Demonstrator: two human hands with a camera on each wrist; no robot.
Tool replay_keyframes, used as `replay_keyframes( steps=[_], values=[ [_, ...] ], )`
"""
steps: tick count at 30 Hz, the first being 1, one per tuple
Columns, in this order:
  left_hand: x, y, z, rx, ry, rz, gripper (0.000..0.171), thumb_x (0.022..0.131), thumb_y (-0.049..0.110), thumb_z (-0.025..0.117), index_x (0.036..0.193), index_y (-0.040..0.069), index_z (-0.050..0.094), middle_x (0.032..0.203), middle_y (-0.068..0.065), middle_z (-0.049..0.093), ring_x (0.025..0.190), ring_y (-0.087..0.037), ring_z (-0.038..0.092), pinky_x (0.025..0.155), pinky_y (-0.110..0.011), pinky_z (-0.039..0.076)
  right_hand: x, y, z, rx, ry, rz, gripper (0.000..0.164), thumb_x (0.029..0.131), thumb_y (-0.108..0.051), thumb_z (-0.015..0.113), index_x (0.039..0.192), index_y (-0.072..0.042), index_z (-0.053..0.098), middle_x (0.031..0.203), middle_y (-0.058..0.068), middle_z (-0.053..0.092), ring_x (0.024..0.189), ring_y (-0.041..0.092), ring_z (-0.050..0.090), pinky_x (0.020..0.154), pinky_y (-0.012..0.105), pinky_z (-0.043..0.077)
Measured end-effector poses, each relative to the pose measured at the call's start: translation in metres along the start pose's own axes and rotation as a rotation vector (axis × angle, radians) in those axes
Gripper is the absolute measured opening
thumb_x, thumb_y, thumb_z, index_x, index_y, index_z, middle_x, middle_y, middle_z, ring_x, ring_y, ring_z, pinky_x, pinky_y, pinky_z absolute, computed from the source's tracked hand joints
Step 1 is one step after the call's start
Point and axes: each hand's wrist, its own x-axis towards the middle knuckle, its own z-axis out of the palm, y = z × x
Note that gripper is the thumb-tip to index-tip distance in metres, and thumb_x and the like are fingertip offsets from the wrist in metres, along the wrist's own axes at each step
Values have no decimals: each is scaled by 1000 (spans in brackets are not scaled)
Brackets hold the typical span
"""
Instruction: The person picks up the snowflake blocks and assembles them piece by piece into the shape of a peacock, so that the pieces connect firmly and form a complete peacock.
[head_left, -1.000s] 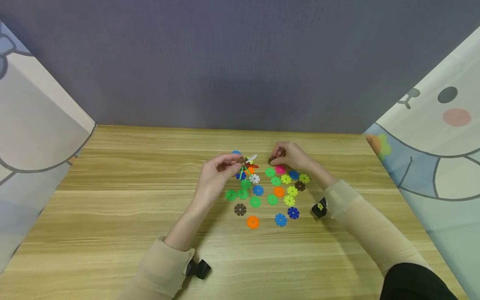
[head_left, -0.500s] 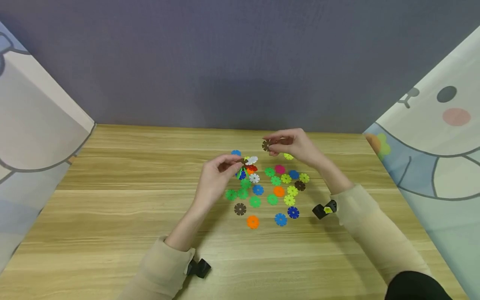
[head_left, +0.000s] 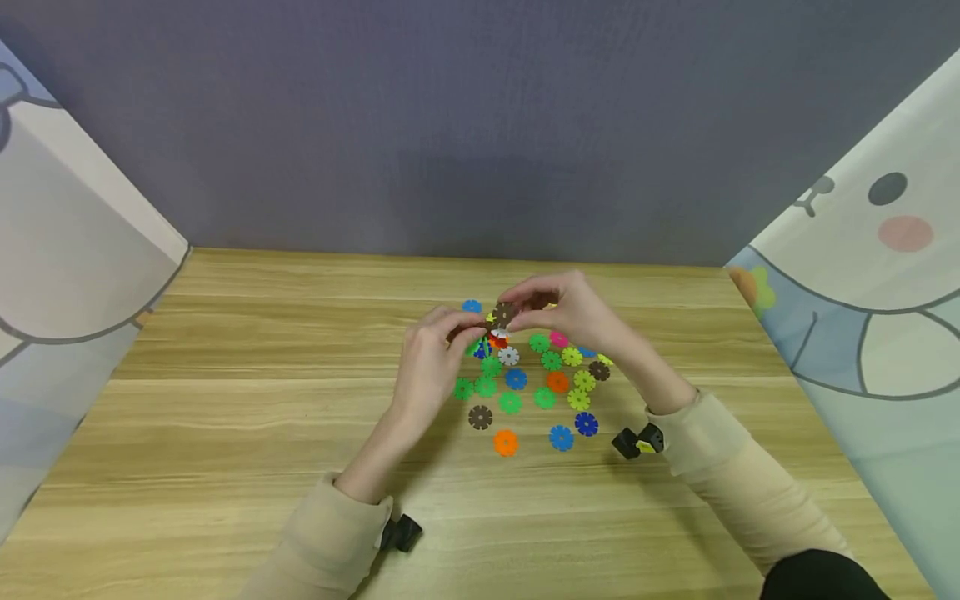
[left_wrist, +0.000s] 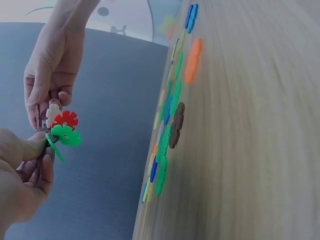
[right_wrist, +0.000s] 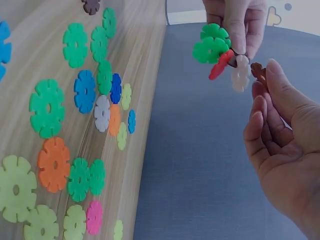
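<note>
My left hand (head_left: 427, 358) pinches a small cluster of notched plastic interlocking discs above the table. A white disc (right_wrist: 241, 74), a red disc (right_wrist: 220, 65) and green discs (right_wrist: 211, 49) fan out from a brown disc, which the fingers mostly cover. Between thumb and fingertips, my right hand (head_left: 577, 312) holds another brown disc (head_left: 504, 314). In the right wrist view this disc is beside the white one, with a narrow gap visible. From the left wrist view, my right hand (left_wrist: 55, 65) covers much of that brown disc, so contact there is hard to judge.
Loose discs lie flat on the wooden table (head_left: 262, 400) below the hands, among them an orange disc (head_left: 506, 442), a brown one (head_left: 481, 417) and a blue one (head_left: 561, 437). A grey panel (head_left: 450, 133) rises behind the table, with printed panels at both sides.
My right hand has lifted a brown disc off the table and carried it left to the cluster. The left hand stays almost in place, its cluster turned slightly.
</note>
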Motion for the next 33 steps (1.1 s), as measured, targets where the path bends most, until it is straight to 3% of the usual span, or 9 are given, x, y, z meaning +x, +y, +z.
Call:
replay_keyframes(
  steps=[9, 13, 22, 28, 33],
  values=[
    [0, -1, 1, 33, 11, 9, 13, 93, 10, 74, 104, 4, 79, 96, -7, 74, 74, -15, 58, 61, -18, 46, -4, -6, 3, -108, 10, -61, 28, 84, -16, 85, 111, -13, 79, 101, 1, 79, 80, 16, 65, 67, 24, 55],
    [-1, -1, 1, 37, 14, 15, 12, 94, 10, 74, 102, 4, 79, 95, -7, 74, 74, -16, 59, 61, -18, 47, -3, -3, 5, -113, -3, -93, 27, 87, -16, 82, 113, -13, 79, 104, 0, 79, 85, 14, 64, 72, 24, 53],
    [-3, -3, 2, -13, 26, 12, 11, 94, 8, 72, 101, 1, 77, 96, -9, 72, 81, -18, 64, 69, -21, 55, -6, -1, 23, 2, 56, -71, 28, 92, -18, 77, 120, -18, 78, 116, 0, 77, 106, 14, 65, 91, 34, 57],
    [-6, -2, 2, -93, 44, -17, 11, 94, 7, 72, 102, 0, 75, 99, -10, 71, 87, -20, 66, 76, -22, 57, -7, 0, 33, 96, 92, -91, 24, 94, -12, 75, 117, -13, 78, 116, 4, 78, 113, 15, 68, 106, 37, 54],
    [-6, -4, 2, -130, 37, -73, 11, 94, 8, 72, 102, 0, 75, 100, -11, 71, 86, -20, 65, 76, -20, 55, -5, 1, 39, 158, 106, -67, 22, 96, -13, 72, 117, -9, 77, 118, 8, 77, 113, 18, 70, 100, 33, 59]
  ],
)
